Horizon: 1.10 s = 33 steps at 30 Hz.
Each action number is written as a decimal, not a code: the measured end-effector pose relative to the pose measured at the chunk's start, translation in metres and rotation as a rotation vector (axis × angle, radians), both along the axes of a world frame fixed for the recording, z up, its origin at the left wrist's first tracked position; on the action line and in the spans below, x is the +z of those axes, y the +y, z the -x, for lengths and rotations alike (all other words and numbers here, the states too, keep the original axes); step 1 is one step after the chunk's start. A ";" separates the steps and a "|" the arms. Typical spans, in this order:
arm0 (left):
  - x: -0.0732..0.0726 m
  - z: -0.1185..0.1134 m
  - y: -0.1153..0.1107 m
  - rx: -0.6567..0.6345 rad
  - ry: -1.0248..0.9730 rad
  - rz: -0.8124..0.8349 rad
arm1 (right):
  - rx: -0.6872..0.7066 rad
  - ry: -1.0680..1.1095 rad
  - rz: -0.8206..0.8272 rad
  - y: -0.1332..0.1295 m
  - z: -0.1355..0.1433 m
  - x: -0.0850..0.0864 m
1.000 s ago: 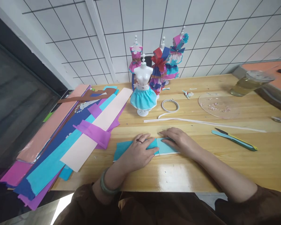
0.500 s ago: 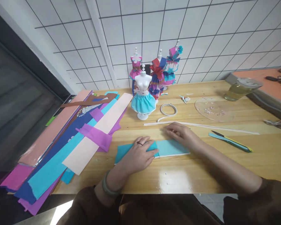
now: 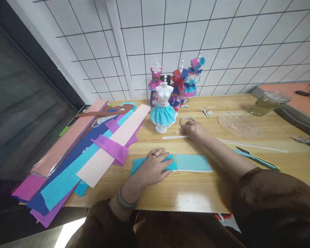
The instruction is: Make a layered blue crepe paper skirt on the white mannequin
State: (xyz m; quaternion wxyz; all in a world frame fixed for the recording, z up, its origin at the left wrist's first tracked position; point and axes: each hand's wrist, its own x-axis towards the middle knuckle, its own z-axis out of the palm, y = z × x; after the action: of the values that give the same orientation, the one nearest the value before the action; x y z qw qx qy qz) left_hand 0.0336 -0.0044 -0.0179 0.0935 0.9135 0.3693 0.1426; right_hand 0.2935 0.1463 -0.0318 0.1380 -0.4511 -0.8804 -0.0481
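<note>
My left hand (image 3: 155, 167) lies with fingers spread on a strip of blue crepe paper (image 3: 172, 164), pressing it to the table. Joined to its right end is a paler blue strip (image 3: 194, 163) with a white lower edge. Farther back, my right hand (image 3: 193, 129) has its fingers closed at the near rim of a narrow roll of white tape (image 3: 184, 120); the fingertips are partly hidden. Just left of the roll stands a small white dress form (image 3: 164, 94) in a blue gathered skirt (image 3: 162, 115). A long white strip (image 3: 253, 145) passes beneath my right forearm.
Coloured crepe paper sheets (image 3: 113, 139) pile up at the left. Several dressed mini dress forms (image 3: 179, 82) stand by the tiled wall. To the right are a clear plate (image 3: 237, 125) with small beads, a covered cup (image 3: 265, 105) and a yellow-green cutter (image 3: 263, 161).
My right hand has moved from the pale blue strip away from me to the tape roll and closed on its rim. My left hand stays on the blue paper. The view has shifted slightly.
</note>
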 end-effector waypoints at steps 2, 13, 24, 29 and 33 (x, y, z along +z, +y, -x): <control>0.000 0.000 0.000 0.005 -0.012 0.002 | -0.023 0.020 0.025 0.000 -0.004 -0.002; -0.003 0.003 0.001 0.002 -0.088 0.006 | -0.199 0.243 0.130 -0.003 -0.021 -0.006; -0.003 0.003 0.006 0.090 -0.102 0.017 | -0.214 1.087 0.096 -0.021 -0.018 0.057; -0.003 0.001 0.008 0.209 -0.090 0.077 | -0.125 1.354 0.308 -0.075 -0.005 0.091; -0.007 0.000 0.013 0.277 -0.112 0.162 | -0.099 1.481 0.637 -0.112 0.008 0.088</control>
State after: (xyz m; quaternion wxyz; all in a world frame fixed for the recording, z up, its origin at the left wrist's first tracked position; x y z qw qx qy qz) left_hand 0.0335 0.0082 -0.0254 0.1665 0.8340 0.4962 0.1744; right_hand 0.2854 0.0347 0.0558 0.5480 -0.4221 -0.5107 0.5106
